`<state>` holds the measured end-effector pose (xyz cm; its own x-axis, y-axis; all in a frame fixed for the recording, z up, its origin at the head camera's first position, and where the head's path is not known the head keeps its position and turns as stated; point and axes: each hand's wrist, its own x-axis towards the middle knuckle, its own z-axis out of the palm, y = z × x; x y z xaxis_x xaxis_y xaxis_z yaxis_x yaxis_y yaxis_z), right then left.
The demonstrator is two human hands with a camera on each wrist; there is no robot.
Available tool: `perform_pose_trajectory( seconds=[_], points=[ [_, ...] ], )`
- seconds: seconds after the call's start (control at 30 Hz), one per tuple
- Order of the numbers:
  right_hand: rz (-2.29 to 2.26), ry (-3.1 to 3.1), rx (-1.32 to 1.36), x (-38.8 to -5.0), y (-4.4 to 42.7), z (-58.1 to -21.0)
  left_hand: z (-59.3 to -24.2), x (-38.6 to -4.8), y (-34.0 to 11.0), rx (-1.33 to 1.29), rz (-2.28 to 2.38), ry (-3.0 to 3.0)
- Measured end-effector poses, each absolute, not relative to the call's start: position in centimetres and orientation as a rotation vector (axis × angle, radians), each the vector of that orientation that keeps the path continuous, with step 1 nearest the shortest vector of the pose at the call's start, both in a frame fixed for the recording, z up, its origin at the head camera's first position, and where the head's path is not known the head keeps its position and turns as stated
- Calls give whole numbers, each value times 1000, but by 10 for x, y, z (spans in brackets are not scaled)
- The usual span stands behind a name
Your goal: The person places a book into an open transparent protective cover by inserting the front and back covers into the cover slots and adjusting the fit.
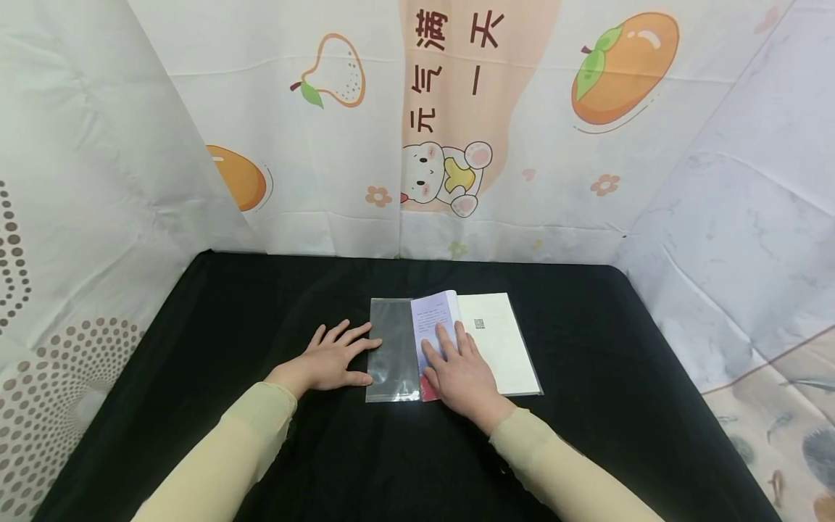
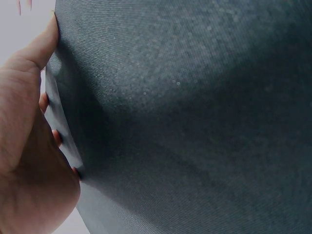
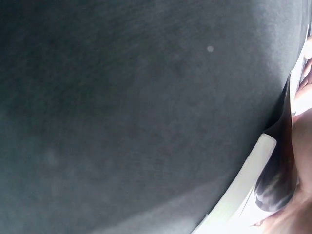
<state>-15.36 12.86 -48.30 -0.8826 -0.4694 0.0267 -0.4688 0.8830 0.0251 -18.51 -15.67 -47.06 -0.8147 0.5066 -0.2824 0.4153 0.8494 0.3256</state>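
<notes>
A book lies in the head view with a clear plastic cover flap spread out on its left. A narrow purple flap with small print and a red lower end stands beside the cream page, which bears a small square code. The left hand, fingers spread, touches the clear flap's left edge with its fingertips and thumb. On the purple flap rests the right hand, its fingers extended. The left wrist view shows the left hand at the cloth; the right hand is partly cut off in the right wrist view.
A black cloth covers the table under the book. White curtains printed with fruit, flowers and a cartoon animal hang behind it and at both sides.
</notes>
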Motion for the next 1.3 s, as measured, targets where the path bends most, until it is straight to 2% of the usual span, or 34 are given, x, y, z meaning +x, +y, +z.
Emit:
perform_pose_trajectory(
  seconds=[1.3],
  points=[
    [-30, -2989, 660, -152, 116, -486, -480, -187, -158, 685, 409, 2677]
  ],
)
